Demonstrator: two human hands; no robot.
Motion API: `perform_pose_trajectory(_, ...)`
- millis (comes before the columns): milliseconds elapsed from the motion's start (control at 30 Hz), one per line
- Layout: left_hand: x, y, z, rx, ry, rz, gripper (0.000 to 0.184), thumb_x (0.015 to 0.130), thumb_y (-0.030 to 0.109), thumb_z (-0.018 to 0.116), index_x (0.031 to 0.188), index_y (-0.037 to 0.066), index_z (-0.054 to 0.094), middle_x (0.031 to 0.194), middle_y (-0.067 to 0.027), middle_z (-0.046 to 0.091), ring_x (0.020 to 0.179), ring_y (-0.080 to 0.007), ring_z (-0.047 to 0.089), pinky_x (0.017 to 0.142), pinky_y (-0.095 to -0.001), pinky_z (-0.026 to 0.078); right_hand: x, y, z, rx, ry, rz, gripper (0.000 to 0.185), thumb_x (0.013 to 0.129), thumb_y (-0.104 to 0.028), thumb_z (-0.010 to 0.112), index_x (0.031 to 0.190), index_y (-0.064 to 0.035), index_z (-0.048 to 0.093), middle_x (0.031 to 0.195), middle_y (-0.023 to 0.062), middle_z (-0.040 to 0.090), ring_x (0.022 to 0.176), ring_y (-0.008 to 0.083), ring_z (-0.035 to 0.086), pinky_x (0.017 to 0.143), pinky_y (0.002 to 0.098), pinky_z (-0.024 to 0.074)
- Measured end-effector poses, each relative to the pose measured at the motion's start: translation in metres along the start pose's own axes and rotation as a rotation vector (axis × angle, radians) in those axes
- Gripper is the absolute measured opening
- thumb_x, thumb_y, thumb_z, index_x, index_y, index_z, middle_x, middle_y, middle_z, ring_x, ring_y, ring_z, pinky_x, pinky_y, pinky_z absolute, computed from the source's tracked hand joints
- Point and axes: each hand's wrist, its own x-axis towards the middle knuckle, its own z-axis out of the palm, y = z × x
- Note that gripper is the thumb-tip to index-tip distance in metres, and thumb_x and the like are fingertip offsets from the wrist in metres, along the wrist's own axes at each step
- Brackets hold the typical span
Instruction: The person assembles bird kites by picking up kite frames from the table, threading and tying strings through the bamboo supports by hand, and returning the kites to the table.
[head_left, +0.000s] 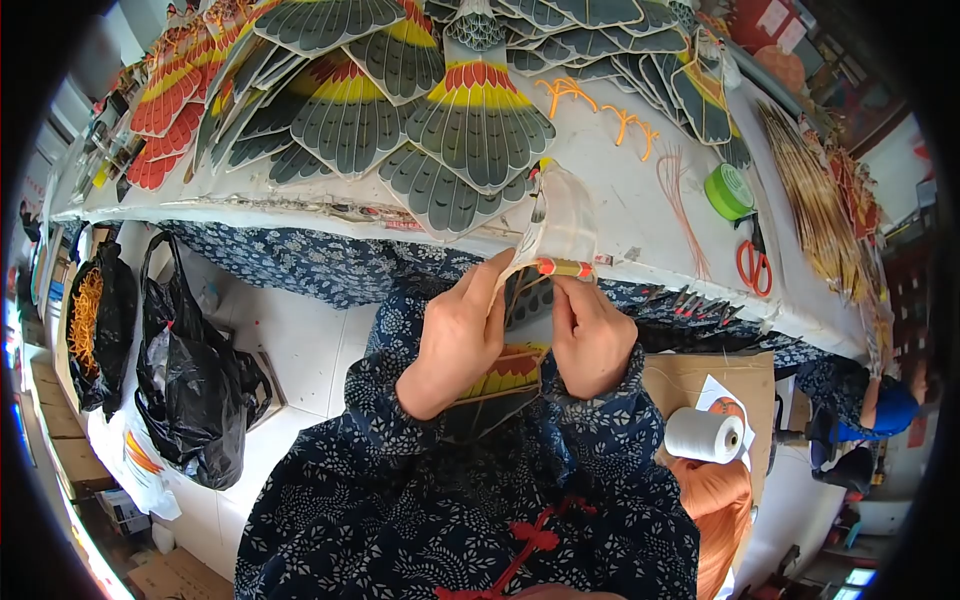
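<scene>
Now, at the white table's [622, 185] near edge, left hand [460, 335] and right hand [597, 345] both pinch the pale, fabric-covered kite frame [568, 215]. Looks like fine hand-adjusting; the next move probably calls for a light, steady pinch.

Passable strip of tabletop [630, 195] between pale frame [568, 215] and thin wires [682, 208], orange pieces [556, 88] behind, green tape [729, 191] and scissors [757, 264] obstructing right.
</scene>
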Motion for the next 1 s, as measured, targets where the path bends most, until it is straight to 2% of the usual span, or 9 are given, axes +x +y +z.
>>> perform_pose_trajectory(133,-0.003,0.002,0.0,0.008,0.008,-0.009,0.037,0.085,-0.006,0.055,0.122,0.0,0.056,0.094,-0.0221,0.065,0.076,-0.04,0.065,0.065,-0.0429,0.054,-0.002,0.002,0.009,0.013,0.023,0.007,0.013,0.083,-0.002,0.067,0.096,-0.0036,0.067,0.085,0.0159,0.068,0.072,0.0348,0.066,0.061,0.0376,0.0527)
perform_pose_trajectory(233,-0.004,0.009,0.001,-0.042,-0.012,-0.028,0.027,0.091,-0.002,0.054,0.118,0.0,0.057,0.097,-0.0235,0.066,0.083,-0.0413,0.065,0.069,-0.0392,0.053,-0.003,0.0,0.012,-0.01,0.008,0.01,0.012,0.083,-0.003,0.067,0.096,-0.0039,0.068,0.085,0.0161,0.068,0.072,0.035,0.066,0.061,0.0378,0.0529)
perform_pose_trajectory(367,-0.002,0.004,0.003,-0.044,-0.004,-0.03,0.027,0.092,-0.002,0.053,0.118,-0.001,0.057,0.098,-0.0244,0.065,0.085,-0.0423,0.065,0.07,-0.0397,0.053,-0.003,-0.005,0.012,-0.126,-0.086,0.102,0.012,0.083,-0.004,0.067,0.095,-0.004,0.068,0.086,0.0162,0.068,0.072,0.0346,0.066,0.062,0.0376,0.0532)
perform_pose_trajectory(467,-0.003,0.004,0.002,-0.026,-0.015,-0.078,0.027,0.092,-0.002,0.052,0.119,0.0,0.057,0.098,-0.0247,0.065,0.085,-0.0428,0.065,0.069,-0.0405,0.054,-0.006,-0.01,0.01,-0.035,0.012,0.093,0.012,0.084,-0.003,0.067,0.095,-0.0029,0.068,0.087,0.0163,0.068,0.073,0.0346,0.066,0.063,0.0376,0.0534)
perform_pose_trajectory(600,-0.003,0.002,0.002,-0.011,-0.01,-0.099,0.027,0.092,-0.002,0.052,0.119,0.0,0.056,0.098,-0.0247,0.065,0.084,-0.043,0.064,0.068,-0.0415,0.053,-0.01,-0.005,0.01,0.118,0.018,0.168,0.013,0.084,-0.003,0.066,0.097,-0.0019,0.067,0.089,0.0168,0.068,0.073,0.0349,0.067,0.064,0.0368,0.0537)
perform_pose_trajectory(633,-0.004,0.002,0.002,-0.007,-0.008,-0.096,0.027,0.092,-0.001,0.052,0.119,0.0,0.056,0.097,-0.0246,0.065,0.083,-0.043,0.064,0.067,-0.0419,0.053,-0.011,-0.003,0.013,0.118,0.018,0.168,0.013,0.084,-0.003,0.066,0.097,-0.0019,0.067,0.089,0.0168,0.068,0.073,0.0349,0.067,0.064,0.0368,0.0537)
perform_pose_trajectory(733,-0.008,-0.001,0.006,0.004,0.015,-0.048,0.032,0.089,-0.002,0.054,0.121,0.001,0.055,0.1,-0.0234,0.065,0.081,-0.0412,0.065,0.065,-0.043,0.054,-0.012,0.004,0.025,0.098,0.069,-0.012,0.015,0.084,-0.002,0.066,0.1,-0.0013,0.067,0.088,0.0169,0.068,0.072,0.0342,0.067,0.063,0.0365,0.0535)
perform_pose_trajectory(933,-0.005,-0.002,0.003,0.008,0.021,-0.009,0.031,0.09,0.0,0.054,0.122,0.001,0.055,0.1,-0.0236,0.065,0.079,-0.0421,0.064,0.064,-0.0439,0.055,-0.01,-0.015,0.017,0.0,0.004,0.059,0.015,0.086,-0.003,0.065,0.1,0.0001,0.067,0.085,0.0166,0.067,0.071,0.0315,0.067,0.064,0.037,0.053)
perform_pose_trajectory(1000,0.005,-0.002,-0.012,0.014,-0.018,-0.163,0.029,0.091,0.002,0.055,0.121,0.001,0.056,0.101,-0.0204,0.067,0.081,-0.0368,0.067,0.067,-0.0399,0.055,-0.01,-0.039,-0.004,0.008,-0.041,0.086,0.016,0.087,-0.006,0.065,0.101,0.0014,0.066,0.084,0.0159,0.066,0.069,0.0293,0.067,0.062,0.0366,0.0525)
